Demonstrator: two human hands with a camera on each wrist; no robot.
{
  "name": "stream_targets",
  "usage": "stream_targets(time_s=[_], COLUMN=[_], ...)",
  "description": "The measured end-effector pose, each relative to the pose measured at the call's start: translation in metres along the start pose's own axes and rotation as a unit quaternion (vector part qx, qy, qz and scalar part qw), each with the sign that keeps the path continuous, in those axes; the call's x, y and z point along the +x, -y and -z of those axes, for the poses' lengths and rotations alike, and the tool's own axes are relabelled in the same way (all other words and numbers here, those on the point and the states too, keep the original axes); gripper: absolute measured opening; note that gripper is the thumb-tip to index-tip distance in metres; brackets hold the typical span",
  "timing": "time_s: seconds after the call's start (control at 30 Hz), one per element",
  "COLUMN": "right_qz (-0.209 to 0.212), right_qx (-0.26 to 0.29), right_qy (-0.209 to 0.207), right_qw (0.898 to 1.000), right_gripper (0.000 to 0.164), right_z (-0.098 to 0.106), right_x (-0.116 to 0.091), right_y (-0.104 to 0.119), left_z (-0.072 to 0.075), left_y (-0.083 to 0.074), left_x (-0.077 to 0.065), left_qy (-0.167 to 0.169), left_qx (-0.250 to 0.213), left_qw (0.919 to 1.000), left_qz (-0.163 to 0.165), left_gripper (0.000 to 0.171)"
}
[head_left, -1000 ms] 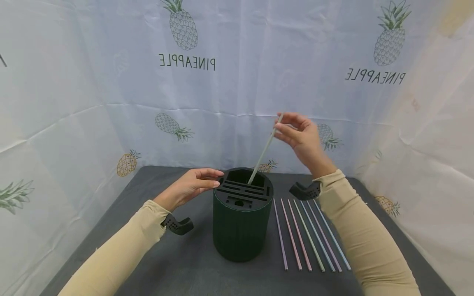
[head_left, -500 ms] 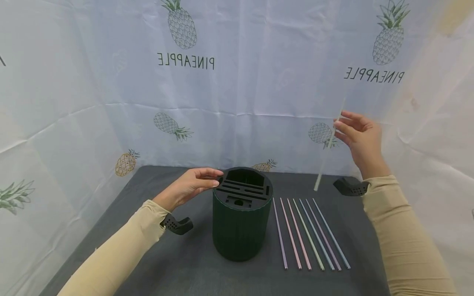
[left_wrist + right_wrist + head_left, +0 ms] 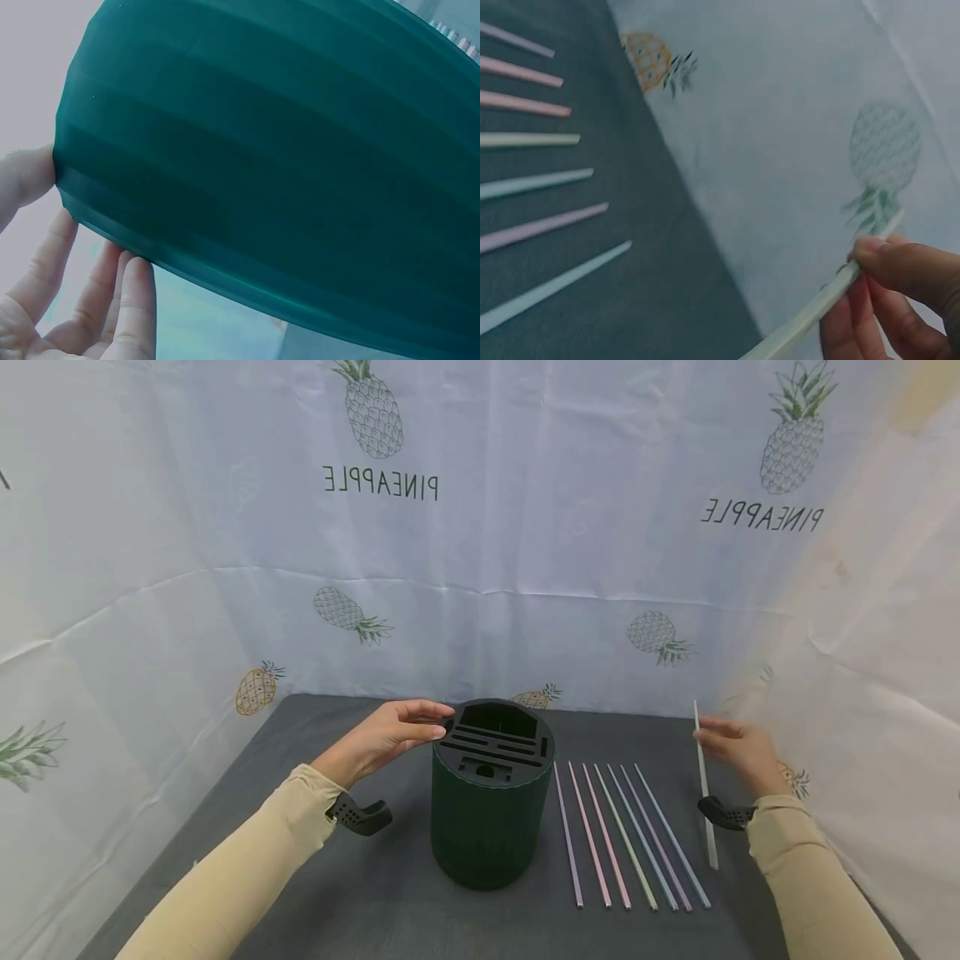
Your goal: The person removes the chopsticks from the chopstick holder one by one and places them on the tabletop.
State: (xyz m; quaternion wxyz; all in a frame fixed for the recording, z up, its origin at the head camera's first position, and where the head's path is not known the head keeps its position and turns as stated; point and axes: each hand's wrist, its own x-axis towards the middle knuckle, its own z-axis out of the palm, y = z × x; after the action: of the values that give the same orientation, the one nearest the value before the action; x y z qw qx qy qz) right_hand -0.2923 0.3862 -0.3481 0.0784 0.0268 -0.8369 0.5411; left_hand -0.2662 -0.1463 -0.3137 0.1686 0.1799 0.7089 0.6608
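A dark green cylindrical knife block [image 3: 487, 827] stands mid-table, its black top cut with slots and a larger opening at the back. My left hand [image 3: 386, 739] touches the left edge of its rim with fairly straight fingers; in the left wrist view the thumb [image 3: 30, 176] and fingertips rest against its ribbed wall [image 3: 262, 150]. At the right, my right hand [image 3: 742, 752] pinches a pale green chopstick [image 3: 703, 768] near its upper end, between thumb and fingers. This chopstick slants downward, right of a row of pastel chopsticks [image 3: 630, 839]. Whether its lower end touches the table is unclear.
Several purple, pink, green and blue chopsticks lie side by side between the block and my right arm. A dark grey cloth [image 3: 337, 893] covers the table. White pineapple-print curtains [image 3: 480, 527] hang close behind and at both sides.
My right hand has carried the pale green chopstick out of the block's back opening, rightward past the row, then down toward the table. My left hand has stayed at the rim.
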Motion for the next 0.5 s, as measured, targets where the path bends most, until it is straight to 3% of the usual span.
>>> stream_targets(time_s=[0.2,0.5], right_qz=[-0.056,-0.115], right_qx=[-0.071,-0.061], right_qy=[0.045,0.069], right_qw=[0.995,0.989], right_gripper=[0.058,0.051], right_z=[-0.004,-0.020], right_x=[-0.005,-0.003], right_y=[-0.032,-0.058], left_z=[0.000,0.000], left_y=[-0.001,-0.002], left_x=[-0.001,-0.001], left_qy=[-0.001,-0.002], left_qx=[-0.001,0.000], left_qw=[1.0000,1.0000], left_qz=[0.004,0.006], left_gripper=[0.051,0.051])
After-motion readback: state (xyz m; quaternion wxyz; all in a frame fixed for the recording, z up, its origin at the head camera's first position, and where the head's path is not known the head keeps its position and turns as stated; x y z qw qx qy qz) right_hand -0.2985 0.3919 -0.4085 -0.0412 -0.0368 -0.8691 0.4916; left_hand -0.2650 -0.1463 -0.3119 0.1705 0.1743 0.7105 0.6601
